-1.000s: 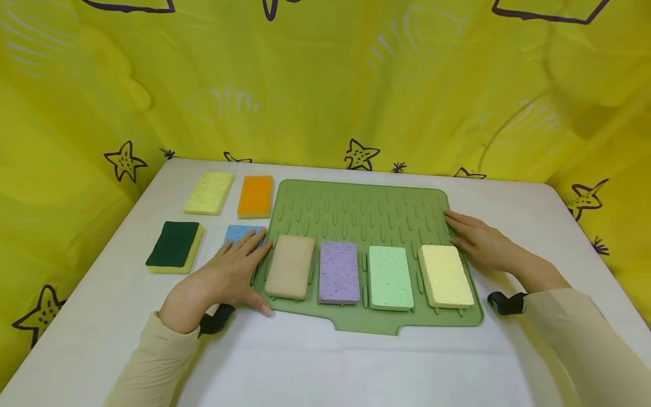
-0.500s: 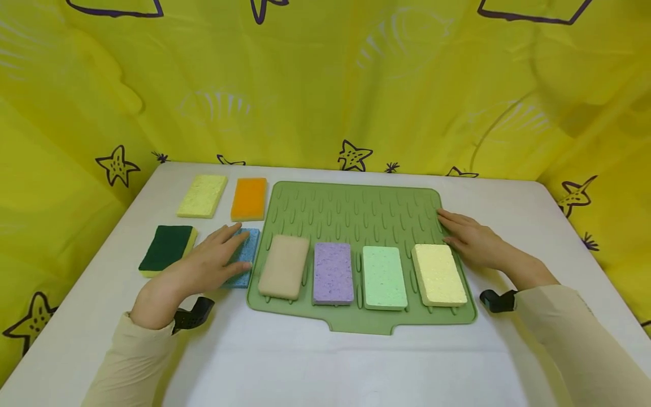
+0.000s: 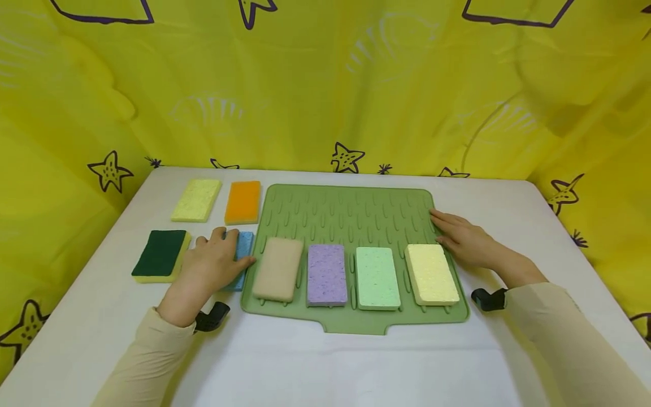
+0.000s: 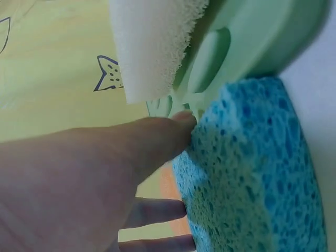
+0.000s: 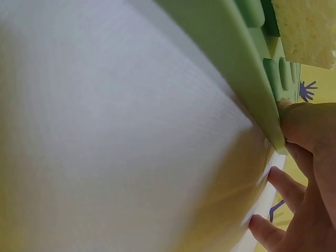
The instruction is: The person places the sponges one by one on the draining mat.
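A blue sponge (image 3: 245, 246) lies flat on the table along the left edge of the green ribbed mat (image 3: 351, 215). My left hand (image 3: 211, 263) is over it and covers much of it. The fingers bend down at its far left part, and the thumb reaches its right edge; the left wrist view has thumb and fingertips touching the blue sponge (image 4: 268, 157). At the mat's right edge rests my right hand (image 3: 468, 243), fingers fairly straight. In the right wrist view its thumb (image 5: 302, 123) touches the mat's rim, with other fingertips on the table side.
Along the mat's front lie a beige sponge (image 3: 278, 268), a purple sponge (image 3: 326, 275), a mint sponge (image 3: 377, 278) and a cream sponge (image 3: 432, 275). Left of the mat are a dark-green-topped sponge (image 3: 160, 252), a pale yellow sponge (image 3: 196, 200) and an orange sponge (image 3: 243, 202). Yellow cloth (image 3: 300, 73) hangs behind.
My left hand has left the mat's left edge and moved back onto the blue sponge, its fingers now bent. The right hand keeps its place at the mat; the head view has shifted slightly.
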`<control>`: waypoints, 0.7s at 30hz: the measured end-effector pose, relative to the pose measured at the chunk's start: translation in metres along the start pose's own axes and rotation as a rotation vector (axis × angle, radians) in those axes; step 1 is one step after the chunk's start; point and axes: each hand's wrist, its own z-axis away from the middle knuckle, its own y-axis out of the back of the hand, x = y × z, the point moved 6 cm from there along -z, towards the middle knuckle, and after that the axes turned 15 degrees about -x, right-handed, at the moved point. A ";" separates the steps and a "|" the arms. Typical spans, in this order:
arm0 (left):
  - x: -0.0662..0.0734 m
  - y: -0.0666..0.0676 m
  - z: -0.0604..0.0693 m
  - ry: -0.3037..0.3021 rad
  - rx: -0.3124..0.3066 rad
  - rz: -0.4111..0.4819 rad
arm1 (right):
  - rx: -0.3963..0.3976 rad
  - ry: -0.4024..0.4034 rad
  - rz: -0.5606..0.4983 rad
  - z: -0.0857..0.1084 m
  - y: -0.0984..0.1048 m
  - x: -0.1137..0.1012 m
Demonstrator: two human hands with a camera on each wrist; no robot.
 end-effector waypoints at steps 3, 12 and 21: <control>0.001 0.001 0.001 0.001 0.014 -0.022 | -0.004 -0.004 0.002 -0.001 0.000 0.000; -0.001 0.005 0.001 -0.012 0.027 -0.025 | -0.007 -0.006 -0.003 -0.001 -0.001 0.000; 0.002 0.018 0.004 -0.009 0.056 -0.016 | -0.008 -0.011 -0.002 0.000 0.000 -0.001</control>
